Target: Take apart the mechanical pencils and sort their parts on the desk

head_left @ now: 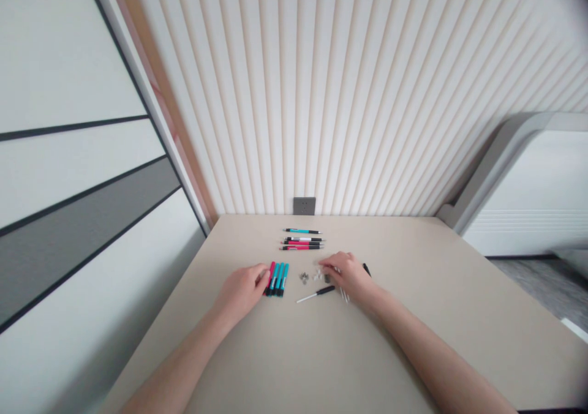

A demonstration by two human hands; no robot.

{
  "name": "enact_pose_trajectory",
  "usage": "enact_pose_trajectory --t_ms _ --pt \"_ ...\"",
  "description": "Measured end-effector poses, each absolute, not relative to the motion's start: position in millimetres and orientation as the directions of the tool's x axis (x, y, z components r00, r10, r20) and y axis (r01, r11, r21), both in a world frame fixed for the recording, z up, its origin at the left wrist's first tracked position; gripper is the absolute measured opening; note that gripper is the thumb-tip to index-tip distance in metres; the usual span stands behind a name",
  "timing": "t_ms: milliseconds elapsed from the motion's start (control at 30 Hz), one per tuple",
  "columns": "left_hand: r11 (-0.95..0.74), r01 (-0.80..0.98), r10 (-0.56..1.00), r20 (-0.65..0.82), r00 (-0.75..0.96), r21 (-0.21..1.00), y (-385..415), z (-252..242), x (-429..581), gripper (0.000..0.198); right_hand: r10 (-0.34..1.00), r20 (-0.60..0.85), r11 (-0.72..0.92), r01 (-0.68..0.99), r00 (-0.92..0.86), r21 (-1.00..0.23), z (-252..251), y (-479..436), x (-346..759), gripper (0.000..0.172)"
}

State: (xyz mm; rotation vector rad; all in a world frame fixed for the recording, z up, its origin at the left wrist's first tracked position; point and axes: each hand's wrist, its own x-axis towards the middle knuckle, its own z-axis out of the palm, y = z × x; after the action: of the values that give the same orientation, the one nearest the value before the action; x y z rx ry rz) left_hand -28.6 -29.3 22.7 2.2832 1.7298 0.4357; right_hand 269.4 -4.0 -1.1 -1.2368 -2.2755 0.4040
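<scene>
My left hand (243, 288) rests on the beige table (413, 340), its fingertips touching a row of short pen barrels (277, 278), one pink and the others teal. My right hand (346, 273) lies over small parts, fingers curled down onto them; what they pinch is too small to name. Tiny metal and white bits (309, 276) lie between the hands. A thin white refill with a black grip (316, 294) lies just in front of the right hand. Farther back several assembled pens (302, 240) lie side by side, teal and pink.
A grey wall socket (304, 206) sits at the table's back edge below a ribbed wall. A white and grey panel stands at the left. A white unit with a grey frame (528, 199) is at the right, beyond the table's edge.
</scene>
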Motion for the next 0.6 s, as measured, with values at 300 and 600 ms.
enact_pose_trajectory --t_ms 300,600 --pt "-0.387 0.809 0.921 0.224 0.319 0.441 -31 22 -29 0.029 0.716 0.278 0.690 0.590 -0.640 -0.420 22 -25 279 0.015" --pt "-0.650 0.658 0.759 0.362 0.541 0.380 -39 26 -17 0.027 0.706 0.212 0.702 0.630 -0.675 -0.333 23 -32 276 0.013"
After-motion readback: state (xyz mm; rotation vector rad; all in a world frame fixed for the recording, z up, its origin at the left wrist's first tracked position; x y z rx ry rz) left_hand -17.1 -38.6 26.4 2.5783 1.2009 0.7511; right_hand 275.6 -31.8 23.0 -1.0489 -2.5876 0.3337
